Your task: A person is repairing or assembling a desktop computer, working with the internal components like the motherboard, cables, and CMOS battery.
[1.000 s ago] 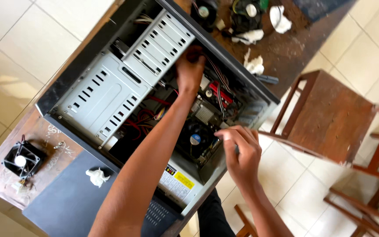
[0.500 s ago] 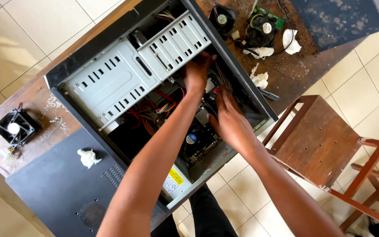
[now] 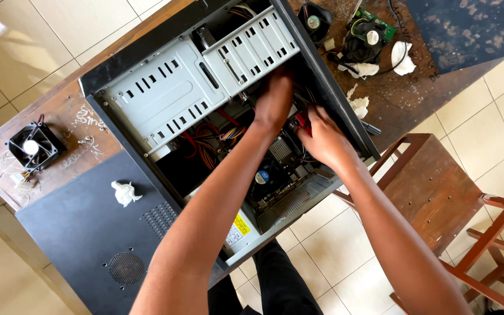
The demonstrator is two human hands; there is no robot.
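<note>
— Where are your hands?

— Both are down in the open computer case (image 3: 164,99) on the wooden table (image 3: 71,125). My left hand (image 3: 274,99) reaches deep, just below the grey drive cage (image 3: 205,81); its fingers are hidden, so I can't tell its grip.

— The right?

— My right hand (image 3: 322,137) is curled, fingers pinched on the red cable connector (image 3: 302,123), near the motherboard (image 3: 281,169).

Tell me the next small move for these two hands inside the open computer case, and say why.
Probably ease the right hand gently upward on the red part it touches while the left hand steadies beside it. Both hands sit deep in the computer case among loose cables, so a hard tug looks risky.
</note>
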